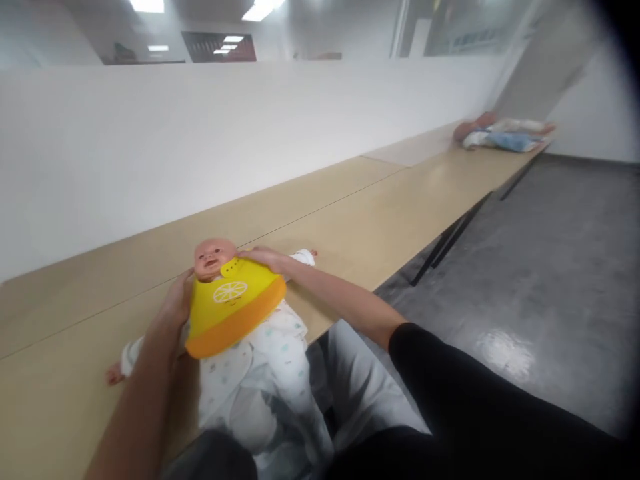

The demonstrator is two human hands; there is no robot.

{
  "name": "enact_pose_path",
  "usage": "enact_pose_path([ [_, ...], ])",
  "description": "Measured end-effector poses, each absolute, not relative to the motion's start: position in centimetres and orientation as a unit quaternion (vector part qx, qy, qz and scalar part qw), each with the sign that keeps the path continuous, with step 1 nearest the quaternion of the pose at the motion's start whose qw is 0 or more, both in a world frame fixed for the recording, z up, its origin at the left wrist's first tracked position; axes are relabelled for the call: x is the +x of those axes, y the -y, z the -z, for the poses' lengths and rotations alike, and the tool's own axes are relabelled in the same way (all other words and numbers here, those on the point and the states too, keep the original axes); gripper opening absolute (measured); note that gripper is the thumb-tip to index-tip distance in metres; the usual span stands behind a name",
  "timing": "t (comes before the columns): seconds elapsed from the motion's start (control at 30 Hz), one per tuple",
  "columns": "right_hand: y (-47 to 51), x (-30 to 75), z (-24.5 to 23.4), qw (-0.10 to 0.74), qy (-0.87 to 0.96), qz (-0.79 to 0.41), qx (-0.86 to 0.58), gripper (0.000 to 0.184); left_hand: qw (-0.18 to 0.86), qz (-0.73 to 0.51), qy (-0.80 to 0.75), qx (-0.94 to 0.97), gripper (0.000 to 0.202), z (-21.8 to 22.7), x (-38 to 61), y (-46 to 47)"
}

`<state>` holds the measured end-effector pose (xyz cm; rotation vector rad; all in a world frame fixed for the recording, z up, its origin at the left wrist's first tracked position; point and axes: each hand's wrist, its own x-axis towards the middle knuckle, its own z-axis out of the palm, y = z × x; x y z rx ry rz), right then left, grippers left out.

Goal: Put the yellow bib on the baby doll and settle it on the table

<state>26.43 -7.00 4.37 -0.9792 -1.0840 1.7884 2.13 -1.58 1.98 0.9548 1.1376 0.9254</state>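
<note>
A baby doll (pixel 215 251) lies on its back on the table, dressed in a white patterned outfit (pixel 277 340). Over its chest lies a yellow bib (pixel 205 308) with a white citrus-slice print and an orange pocket (pixel 235 323) along the lower edge. My left hand (pixel 177 298) grips the bib's edge beside the doll's neck, its fingertips partly hidden. On the other side, my right hand (pixel 266 258) has its fingers closed on the upper edge, near the neck strap with holes (pixel 231 268). The strap's end rests below the doll's chin.
The long wooden table (pixel 350 220) runs along a white wall (pixel 175 147). At its far right end lie more dolls (pixel 510 137) in white and blue clothes. Dark table legs (pixel 445 243) stand on the grey floor (pixel 560 267). My legs are close against the table's front edge.
</note>
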Motion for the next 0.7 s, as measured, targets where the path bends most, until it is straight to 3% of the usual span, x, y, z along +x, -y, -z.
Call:
enact_pose_path([
  [0.2, 4.5, 25.8, -0.9, 0.481, 0.358, -0.749, -0.283, 0.009, 0.657, -0.461, -0.434, 0.409, 0.041, -0.2, 0.7, 1.3],
  [0.47, 4.6, 28.6, -0.1, 0.458, 0.404, -0.749, -0.256, 0.018, 0.699, -0.437, -0.41, 0.391, 0.054, 1.0, 0.3, 1.8],
  [0.6, 4.5, 29.2, -0.3, 0.456, 0.454, -0.723, -0.253, 0.041, 0.717, -0.402, -0.399, 0.407, 0.05, 1.1, 0.0, 1.8],
  [0.7, 4.4, 30.4, -1.2, 0.425, 0.535, -0.683, -0.257, 0.072, 0.7, -0.412, -0.415, 0.41, 0.045, 1.2, -0.1, 1.6],
])
